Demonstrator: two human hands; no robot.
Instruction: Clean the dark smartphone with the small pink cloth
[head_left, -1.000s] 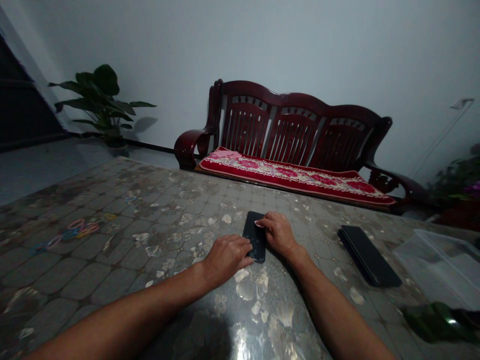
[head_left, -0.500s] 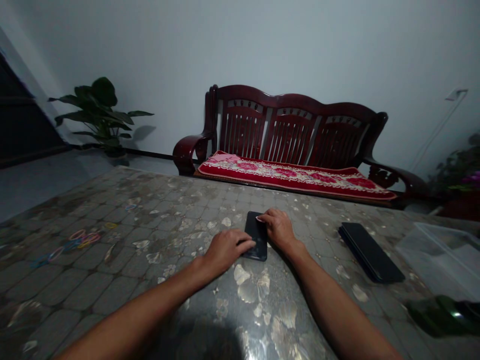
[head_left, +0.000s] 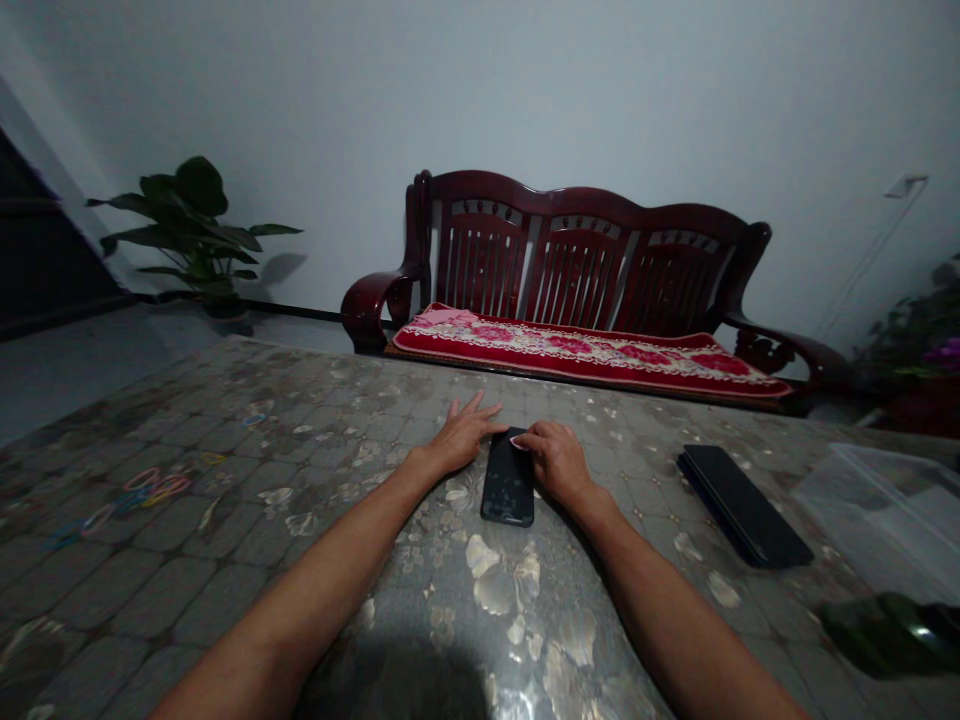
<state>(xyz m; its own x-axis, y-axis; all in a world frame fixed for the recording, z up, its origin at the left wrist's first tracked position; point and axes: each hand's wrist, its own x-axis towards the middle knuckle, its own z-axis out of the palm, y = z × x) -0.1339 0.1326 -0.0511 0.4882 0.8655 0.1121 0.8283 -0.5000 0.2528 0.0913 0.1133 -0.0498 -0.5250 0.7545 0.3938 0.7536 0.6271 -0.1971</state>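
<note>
A dark phone [head_left: 508, 491] lies flat on the patterned table [head_left: 300, 480] in front of me. My left hand [head_left: 463, 437] rests on the table at the phone's top left corner, fingers spread and flat, holding nothing. My right hand [head_left: 553, 458] sits at the phone's right edge with its fingers curled, the fingertips pressing on the phone's upper part.
A second dark flat device [head_left: 742, 504] lies to the right. A clear plastic box [head_left: 885, 515] and a dark green object [head_left: 885, 632] sit at the right edge. Coloured rubber bands [head_left: 142, 488] lie at the left. A wooden bench [head_left: 577, 290] and a potted plant [head_left: 191, 235] stand beyond.
My left hand has left the phone's lower left side and moved forward to its top left corner, opening flat. My right hand has stayed on the phone.
</note>
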